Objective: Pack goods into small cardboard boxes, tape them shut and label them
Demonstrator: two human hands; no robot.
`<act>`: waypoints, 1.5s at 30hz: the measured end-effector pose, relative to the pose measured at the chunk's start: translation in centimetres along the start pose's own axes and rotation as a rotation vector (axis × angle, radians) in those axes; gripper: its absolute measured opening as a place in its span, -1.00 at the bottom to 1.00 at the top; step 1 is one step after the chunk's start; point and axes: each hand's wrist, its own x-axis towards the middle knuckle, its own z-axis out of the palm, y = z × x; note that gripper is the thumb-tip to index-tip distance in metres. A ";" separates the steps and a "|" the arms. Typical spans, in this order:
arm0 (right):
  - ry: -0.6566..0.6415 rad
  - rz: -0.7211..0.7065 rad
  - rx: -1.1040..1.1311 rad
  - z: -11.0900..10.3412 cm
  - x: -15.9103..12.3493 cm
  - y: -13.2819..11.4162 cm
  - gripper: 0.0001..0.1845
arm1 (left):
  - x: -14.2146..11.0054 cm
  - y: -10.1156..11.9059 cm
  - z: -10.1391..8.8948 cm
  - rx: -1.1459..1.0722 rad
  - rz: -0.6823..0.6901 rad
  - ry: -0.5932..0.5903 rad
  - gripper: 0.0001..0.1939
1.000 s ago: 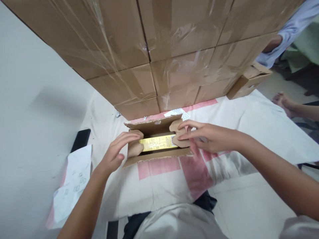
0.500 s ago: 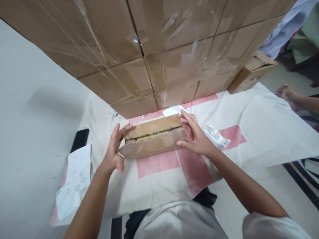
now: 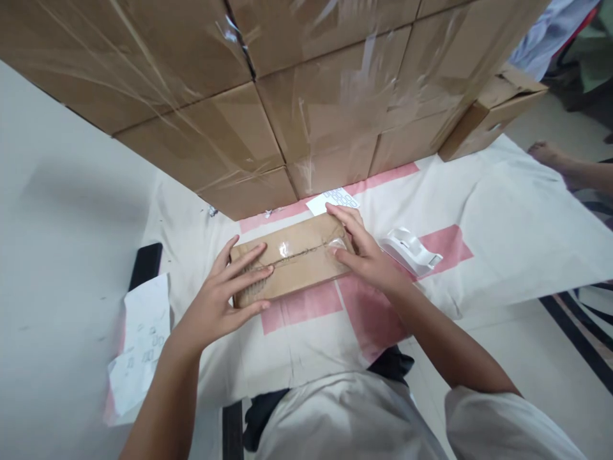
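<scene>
One cardboard carton (image 3: pixel 299 255), flaps together, on pink-and-white cloth (image 3: pixel 297 358); two hands: left grip (image 3: pixel 223 297) wide, fingers spread across its left end; right grip (image 3: pixel 366 255) holding its right end. One white tape dispenser (image 3: pixel 409 250), right of carton.

1. Stacked cartons (image 3: pixel 330 108) are walling off my far side.
2. A white tape dispenser (image 3: pixel 410 251) is obstructing the space beside my right hand (image 3: pixel 361 249).
3. Farther right, flat cloth (image 3: pixel 517 236) is leaving me a passage.
</scene>
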 end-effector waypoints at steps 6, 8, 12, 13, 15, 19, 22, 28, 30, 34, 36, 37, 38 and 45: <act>0.026 -0.016 -0.031 0.4 0.1 -0.2 -0.32 | 0.0 -0.1 0.0 0.048 0.022 -0.010 -0.48; 0.096 -0.030 -0.047 -0.3 -0.4 -0.4 -0.33 | -0.1 0.0 0.0 0.072 0.006 -0.016 -0.50; 0.367 -0.017 -0.264 -4.4 -3.1 -0.3 -0.55 | -0.5 0.8 -0.6 0.210 -0.014 -0.020 -0.50; 0.426 0.024 -0.360 -5.8 -4.1 0.1 -0.63 | -0.5 1.1 -0.8 0.252 -0.007 -0.009 -0.51; 0.462 0.175 -0.496 -8.5 -5.9 0.9 -0.76 | -0.2 1.9 -1.2 0.321 0.017 0.040 -0.53; 0.335 0.534 -0.437 -11.7 -8.4 2.4 -0.70 | 1.8 5.0 0.1 0.321 0.140 0.277 -0.47; 0.296 0.640 -0.359 -12.2 -8.7 2.6 -0.68 | 4.5 9.1 4.4 0.046 0.344 0.383 -0.61; 0.208 0.668 -0.352 -12.7 -8.0 3.0 -0.66 | 12.1 16.0 17.4 -0.253 0.326 0.305 -0.53; 0.171 0.631 -0.317 -12.9 -8.1 3.3 -0.69 | 14.7 16.5 20.7 -0.191 0.180 0.277 -0.24; 0.135 0.564 -0.306 -12.9 -8.3 4.1 -0.65 | 17.7 15.8 24.3 -0.124 0.015 0.333 -0.16; 0.145 0.539 -0.313 -12.7 -8.3 4.1 -0.59 | 18.0 15.4 24.9 -0.101 -0.018 0.368 -0.22; 0.156 0.525 -0.315 -12.6 -8.3 4.1 -0.58 | 18.0 15.2 25.0 -0.089 -0.030 0.374 -0.22; 0.170 0.514 -0.319 -12.5 -8.3 3.9 -0.57 | 17.9 15.1 25.0 -0.077 -0.040 0.374 -0.21; 0.331 0.517 -0.389 -11.7 -9.1 1.9 -0.64 | 17.9 15.0 24.6 -0.047 -0.030 0.390 -0.18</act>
